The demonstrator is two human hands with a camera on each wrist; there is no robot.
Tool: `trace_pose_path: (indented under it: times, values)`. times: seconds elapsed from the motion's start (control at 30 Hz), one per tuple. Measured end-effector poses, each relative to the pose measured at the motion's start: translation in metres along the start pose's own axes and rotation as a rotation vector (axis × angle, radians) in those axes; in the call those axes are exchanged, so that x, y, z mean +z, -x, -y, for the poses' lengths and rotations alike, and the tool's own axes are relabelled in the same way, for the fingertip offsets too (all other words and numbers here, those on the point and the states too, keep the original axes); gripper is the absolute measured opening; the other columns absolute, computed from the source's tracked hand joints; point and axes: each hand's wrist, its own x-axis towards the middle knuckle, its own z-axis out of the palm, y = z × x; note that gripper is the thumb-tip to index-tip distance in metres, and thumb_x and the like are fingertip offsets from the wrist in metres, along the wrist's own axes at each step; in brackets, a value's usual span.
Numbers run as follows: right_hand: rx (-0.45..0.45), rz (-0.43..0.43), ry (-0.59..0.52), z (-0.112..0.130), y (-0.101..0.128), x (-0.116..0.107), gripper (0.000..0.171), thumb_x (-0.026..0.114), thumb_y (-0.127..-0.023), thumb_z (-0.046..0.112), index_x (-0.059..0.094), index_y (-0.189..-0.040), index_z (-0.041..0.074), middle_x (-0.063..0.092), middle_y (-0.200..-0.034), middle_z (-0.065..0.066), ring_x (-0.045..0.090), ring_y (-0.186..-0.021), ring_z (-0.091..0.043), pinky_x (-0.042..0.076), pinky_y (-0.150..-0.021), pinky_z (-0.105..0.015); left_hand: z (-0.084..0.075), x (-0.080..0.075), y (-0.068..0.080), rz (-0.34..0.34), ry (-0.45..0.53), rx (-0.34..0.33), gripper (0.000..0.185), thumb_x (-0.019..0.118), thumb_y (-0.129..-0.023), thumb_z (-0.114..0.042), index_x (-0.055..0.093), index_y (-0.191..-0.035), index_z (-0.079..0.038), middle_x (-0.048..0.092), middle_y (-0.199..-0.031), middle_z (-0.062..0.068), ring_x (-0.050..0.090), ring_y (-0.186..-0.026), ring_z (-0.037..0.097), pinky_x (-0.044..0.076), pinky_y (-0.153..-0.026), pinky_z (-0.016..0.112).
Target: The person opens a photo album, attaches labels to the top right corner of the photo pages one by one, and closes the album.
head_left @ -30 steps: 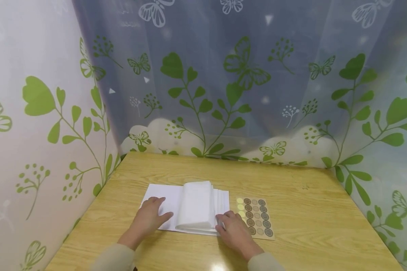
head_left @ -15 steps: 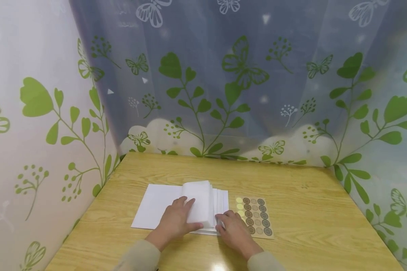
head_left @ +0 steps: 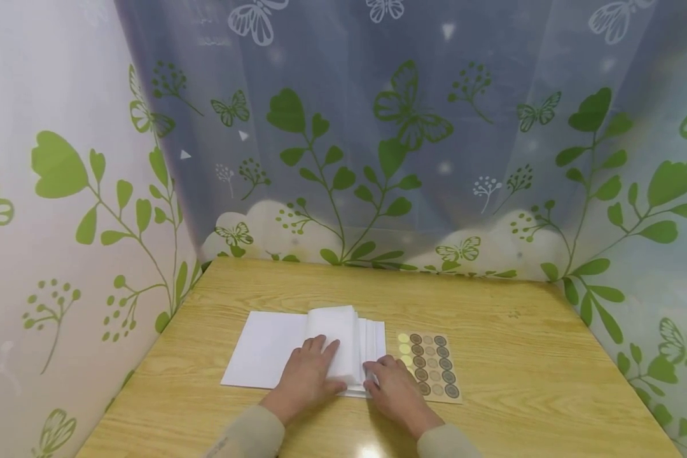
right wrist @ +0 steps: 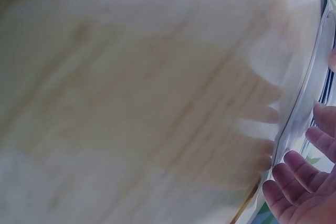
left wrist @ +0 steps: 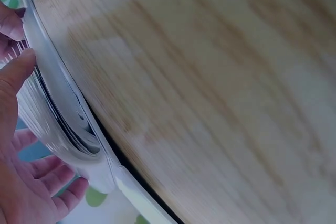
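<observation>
A white-paged booklet [head_left: 260, 350] lies spread on the table, with a thick bundle of pages [head_left: 338, 321] bowed up at its middle and more leaves stepped along its right side. My left hand [head_left: 303, 378] rests over the near part of that bundle, fingers extended and thumb toward the right. In the left wrist view its thumb [left wrist: 23, 66] is at the page edges, the other fingers spread loosely beside the curved pages. At the right page edges is my right hand [head_left: 397, 391]; its fingers [right wrist: 302, 169] look relaxed in the right wrist view.
A sheet of round stickers [head_left: 435, 369] in brown, grey and yellow lies just right of the booklet, partly behind the right hand. Wood-grain table [head_left: 521, 356] surrounds both. Curtains [head_left: 349, 127] with leaves and butterflies enclose the back and sides.
My left hand has moved rightward from the left page onto the raised bundle, then slightly farther right and nearer the front edge. The right hand stays at the right page edges.
</observation>
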Motion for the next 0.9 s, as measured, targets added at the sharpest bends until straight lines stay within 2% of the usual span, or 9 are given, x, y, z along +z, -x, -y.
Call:
trace_pose_path:
  times: [0.33, 0.63, 0.9]
  values:
    - [0.004, 0.017, 0.01, 0.0011, -0.0004, -0.0016, 0.032, 0.069, -0.091, 0.022, 0.068, -0.12, 0.008, 0.061, -0.11, -0.014, 0.059, -0.098, -0.032, 0.051, -0.085, -0.048, 0.0042, -0.0018, -0.0006, -0.025, 0.011, 0.029, 0.071, 0.067, -0.087, -0.058, 0.055, -0.135, -0.008, 0.053, -0.133, 0.018, 0.051, -0.123, 0.036, 0.049, -0.094, 0.051]
    - [0.003, -0.001, 0.014, 0.0012, -0.0002, -0.001, 0.03, 0.067, -0.091, 0.02, 0.068, -0.119, 0.009, 0.061, -0.11, -0.013, 0.059, -0.097, -0.032, 0.051, -0.085, -0.048, 0.0061, -0.0053, -0.0003, -0.045, 0.022, 0.068, 0.051, 0.064, -0.094, -0.047, 0.063, -0.125, -0.006, 0.06, -0.127, 0.018, 0.056, -0.119, 0.035, 0.051, -0.093, 0.05]
    - [0.006, 0.008, 0.005, 0.0023, -0.0009, -0.0022, 0.028, 0.066, -0.093, 0.022, 0.069, -0.118, 0.01, 0.061, -0.11, -0.012, 0.06, -0.099, -0.032, 0.051, -0.087, -0.048, 0.008, -0.0048, 0.0003, -0.077, 0.037, 0.097, 0.044, 0.062, -0.096, -0.042, 0.064, -0.121, -0.006, 0.063, -0.124, 0.018, 0.058, -0.118, 0.034, 0.051, -0.093, 0.049]
